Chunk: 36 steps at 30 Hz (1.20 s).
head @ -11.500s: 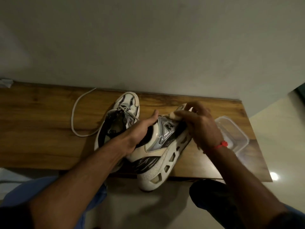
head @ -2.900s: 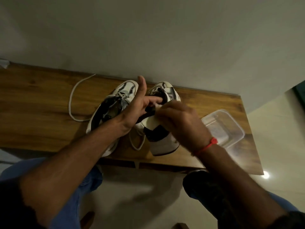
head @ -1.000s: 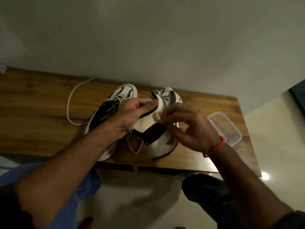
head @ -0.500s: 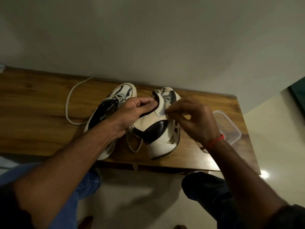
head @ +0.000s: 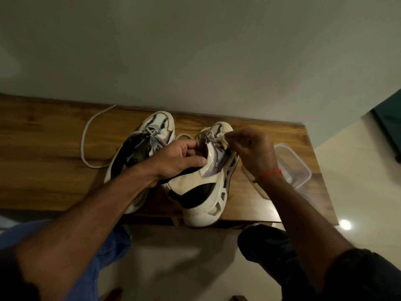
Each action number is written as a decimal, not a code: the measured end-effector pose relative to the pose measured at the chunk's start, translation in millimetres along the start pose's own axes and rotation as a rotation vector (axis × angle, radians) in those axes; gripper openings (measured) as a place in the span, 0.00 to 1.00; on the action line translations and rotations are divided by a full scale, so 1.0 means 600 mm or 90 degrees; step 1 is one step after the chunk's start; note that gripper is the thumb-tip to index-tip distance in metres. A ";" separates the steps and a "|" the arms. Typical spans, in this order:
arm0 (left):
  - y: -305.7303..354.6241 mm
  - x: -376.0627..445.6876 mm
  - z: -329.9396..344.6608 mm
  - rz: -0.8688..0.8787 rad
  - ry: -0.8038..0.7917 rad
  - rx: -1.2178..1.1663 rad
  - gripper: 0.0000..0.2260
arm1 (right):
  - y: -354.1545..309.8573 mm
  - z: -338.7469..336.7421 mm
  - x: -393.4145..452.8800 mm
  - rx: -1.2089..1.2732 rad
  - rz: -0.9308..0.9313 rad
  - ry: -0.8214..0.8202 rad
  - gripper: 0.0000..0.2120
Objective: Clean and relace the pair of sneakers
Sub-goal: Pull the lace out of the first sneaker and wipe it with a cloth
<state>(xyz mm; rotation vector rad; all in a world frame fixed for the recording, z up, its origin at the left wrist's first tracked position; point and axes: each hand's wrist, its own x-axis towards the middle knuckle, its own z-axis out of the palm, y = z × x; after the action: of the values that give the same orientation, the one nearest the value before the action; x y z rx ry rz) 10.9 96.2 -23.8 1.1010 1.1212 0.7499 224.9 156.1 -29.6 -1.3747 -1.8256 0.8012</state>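
Note:
Two white, silver and black sneakers sit side by side on the wooden table (head: 43, 161). My left hand (head: 180, 158) grips the collar of the right sneaker (head: 208, 192), fingers curled into its opening, heel toward me. My right hand (head: 251, 148) pinches a pale lace end or small cloth at that shoe's lace area; which one is unclear. The left sneaker (head: 138, 153) lies flat beside it with laces in its eyelets. A loose white shoelace (head: 83, 140) curves on the wood to the left.
A clear plastic container (head: 293, 168) stands on the table's right end, just behind my right wrist. The table backs onto a plain wall. Its front edge is close to my knees, with pale floor below and to the right.
The right sneaker has tipped onto its outer side, showing the cut-out sole. My right hand has moved up from the heel area to the lace area near the toe. My left hand keeps its grip.

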 end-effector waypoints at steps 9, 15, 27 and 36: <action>0.005 0.001 0.004 -0.047 0.146 0.240 0.09 | -0.018 0.021 -0.021 -0.127 -0.116 -0.120 0.10; -0.003 0.003 0.009 -0.013 0.268 0.364 0.19 | -0.048 0.047 -0.051 -0.137 -0.258 -0.160 0.14; 0.002 0.002 0.001 -0.016 0.160 0.126 0.21 | 0.001 -0.007 -0.002 -0.183 -0.123 -0.047 0.06; -0.006 0.005 -0.010 -0.014 0.083 0.108 0.14 | -0.089 0.058 -0.088 -0.119 -0.372 -0.301 0.11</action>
<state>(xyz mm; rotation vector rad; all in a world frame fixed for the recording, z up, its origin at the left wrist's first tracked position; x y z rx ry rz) 5.8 99.4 -28.6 1.1936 1.3242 0.7276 177.5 89.8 -14.7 -0.7023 -2.5502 0.6827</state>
